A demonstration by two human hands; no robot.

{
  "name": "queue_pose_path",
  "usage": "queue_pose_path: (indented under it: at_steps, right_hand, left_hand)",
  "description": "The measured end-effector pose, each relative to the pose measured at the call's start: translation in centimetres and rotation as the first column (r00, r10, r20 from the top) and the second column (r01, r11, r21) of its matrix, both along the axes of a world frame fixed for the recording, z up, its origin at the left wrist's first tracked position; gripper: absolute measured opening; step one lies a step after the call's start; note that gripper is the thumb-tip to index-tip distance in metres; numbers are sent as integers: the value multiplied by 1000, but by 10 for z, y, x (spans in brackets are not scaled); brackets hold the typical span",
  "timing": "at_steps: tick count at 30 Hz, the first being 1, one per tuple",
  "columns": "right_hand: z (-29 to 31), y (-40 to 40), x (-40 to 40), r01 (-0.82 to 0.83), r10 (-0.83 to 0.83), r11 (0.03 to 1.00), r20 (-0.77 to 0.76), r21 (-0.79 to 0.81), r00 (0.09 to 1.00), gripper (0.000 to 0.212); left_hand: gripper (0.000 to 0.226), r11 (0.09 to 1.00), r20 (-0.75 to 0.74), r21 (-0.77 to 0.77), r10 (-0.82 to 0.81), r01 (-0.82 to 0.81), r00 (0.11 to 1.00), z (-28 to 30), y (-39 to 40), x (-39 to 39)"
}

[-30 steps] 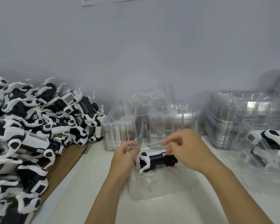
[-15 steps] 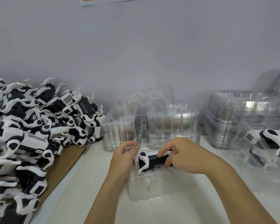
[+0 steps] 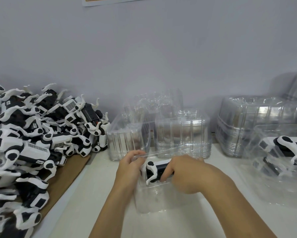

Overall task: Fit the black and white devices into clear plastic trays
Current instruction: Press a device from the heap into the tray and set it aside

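One device [image 3: 154, 170] sits in the tray [image 3: 151, 198] between the hands, not yet seated by the look of it. The right hand [image 3: 183, 174] lies over its black body with fingers curled down on it, pressing it in. The left hand [image 3: 129, 164] pinches the tray's thin far edge to steady it.

Progress looks early. One filled tray [image 3: 281, 152] lies well right of the right hand; that makes one packed and one in hand. Far left of the left hand a pile [image 3: 32, 138] of devices waits, too tangled to count, several dozen at a guess. Beyond the hands stand about three stacks of spare trays [image 3: 182, 134], the number in each unreadable.
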State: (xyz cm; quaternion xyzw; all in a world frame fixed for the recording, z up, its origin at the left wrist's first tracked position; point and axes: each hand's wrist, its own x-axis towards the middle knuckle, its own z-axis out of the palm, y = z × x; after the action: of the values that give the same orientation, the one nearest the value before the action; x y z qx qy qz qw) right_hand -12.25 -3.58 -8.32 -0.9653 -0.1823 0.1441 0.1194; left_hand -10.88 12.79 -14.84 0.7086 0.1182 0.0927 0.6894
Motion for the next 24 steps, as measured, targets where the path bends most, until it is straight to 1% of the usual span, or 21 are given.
queue_pose_path:
  at_steps: [3,7,9,10,12,13,15,19,24]
  right_hand:
    - [-2,-2,1,38,-37,999,-14,36,999,43]
    - [-2,-5,1,6,-5,997,-8,73,1000,51]
    - [-2,-12,5,19,-18,986,-2,166,1000,50]
    - [-3,-16,8,47,-52,971,14,235,999,47]
    - [-4,-22,13,88,-126,930,87,357,988,40]
    - [-6,-23,15,80,-144,920,143,384,979,38]
    - [-13,-18,18,58,-147,924,211,378,966,34]
    - [-28,-11,20,37,-109,952,222,304,969,28]
    - [-29,-13,22,49,-113,949,190,311,975,40]
  left_hand:
    - [21,1000,-1,24,1,-1,1000,0,-1,0]
    - [21,999,1,44,-7,7,1000,1,0,0]
    - [21,999,1,48,1,-1,1000,1,-1,0]
    - [21,999,-1,47,3,-2,1000,0,0,0]
    - [22,999,-3,43,-1,1,1000,0,0,0]
    - [22,999,-2,42,-5,5,1000,0,-1,0]
    - [21,999,0,41,-9,9,1000,0,0,0]
    - [21,999,-3,50,-2,2,1000,0,0,1]
    - [20,999,-24,34,-3,4,1000,0,0,2]
